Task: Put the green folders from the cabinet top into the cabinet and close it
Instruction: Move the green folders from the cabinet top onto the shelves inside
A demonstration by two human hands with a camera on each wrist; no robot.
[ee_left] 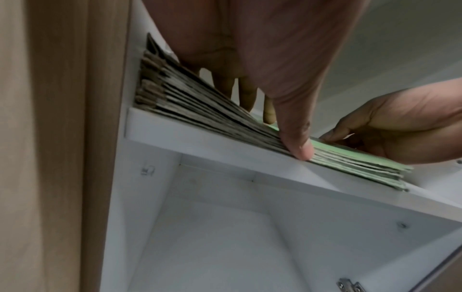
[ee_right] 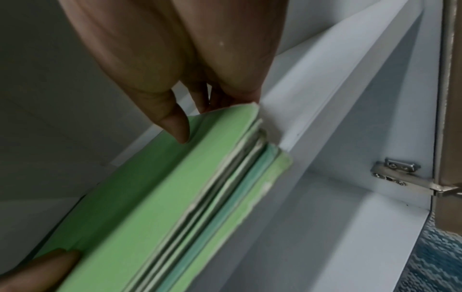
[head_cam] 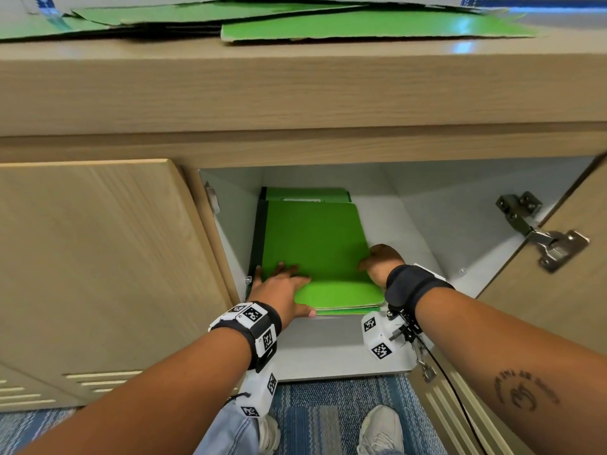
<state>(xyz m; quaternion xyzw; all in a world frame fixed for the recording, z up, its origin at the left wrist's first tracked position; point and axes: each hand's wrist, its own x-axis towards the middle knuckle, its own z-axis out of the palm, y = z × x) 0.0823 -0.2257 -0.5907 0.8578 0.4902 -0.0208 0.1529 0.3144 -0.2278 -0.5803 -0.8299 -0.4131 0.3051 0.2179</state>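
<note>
Nearest the camera, two grey shoes (head_cam: 381, 431) stood on blue patterned carpet (head_cam: 328, 399) below the open cabinet (head_cam: 295, 93). On the white shelf (head_cam: 328, 343) inside, a stack of green folders (head_cam: 315, 244) lay flat, its long axis running from the shelf's front toward the back wall, dark spines along the left side wall and loose edges to the right. The left hand (head_cam: 282, 287) rested on the top cover near the front left corner, fingers spread and fairly straight, thumb (ee_left: 297, 138) pressed against the stack's front edge. The right hand (head_cam: 381, 261) gripped the stack's right edge near the front, thumb (ee_right: 175, 122) on the top cover and fingers curled beneath. Behind the top folder, a second green folder (head_cam: 305, 193) of the pile showed farther back, close to the rear wall.

To the right, the open door (head_cam: 558, 307) stood swung outward on a metal hinge (head_cam: 542, 238); a closed door (head_cam: 98, 274) lay to the left. Farthest off, on the cabinet top, more green folders (head_cam: 361, 26) lay loosely overlapped, their long sides running left to right, the nearest one close to the front edge.
</note>
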